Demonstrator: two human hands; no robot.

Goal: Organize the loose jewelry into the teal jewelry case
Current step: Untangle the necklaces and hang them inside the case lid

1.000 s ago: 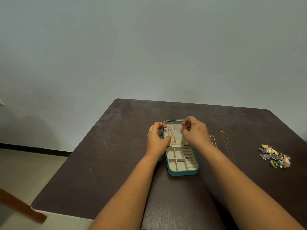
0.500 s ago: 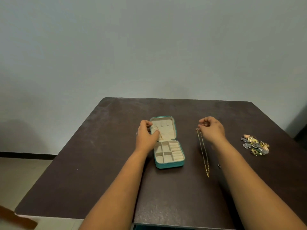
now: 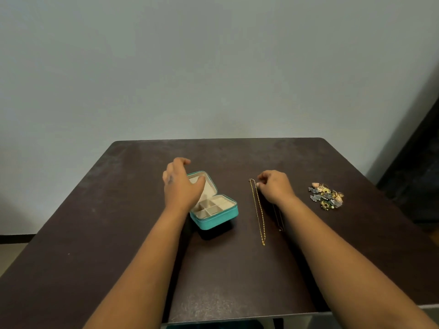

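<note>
Lengthwise, the gold chain [image 3: 257, 210] runs away from the person, right hand [image 3: 275, 187] pinching its far end, left hand [image 3: 181, 186] relaxed.

open case [image 3: 215, 213] left on the table [image 3: 118, 233], chain [image 3: 258, 210] to its right, charm pile [image 3: 326, 195] farther right

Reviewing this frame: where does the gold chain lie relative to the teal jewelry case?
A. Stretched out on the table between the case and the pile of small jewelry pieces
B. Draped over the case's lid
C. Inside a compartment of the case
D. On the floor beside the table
A: the gold chain lies straight on the table, right of the open teal case and left of the pile of pieces, with the right hand at its far end.
</note>
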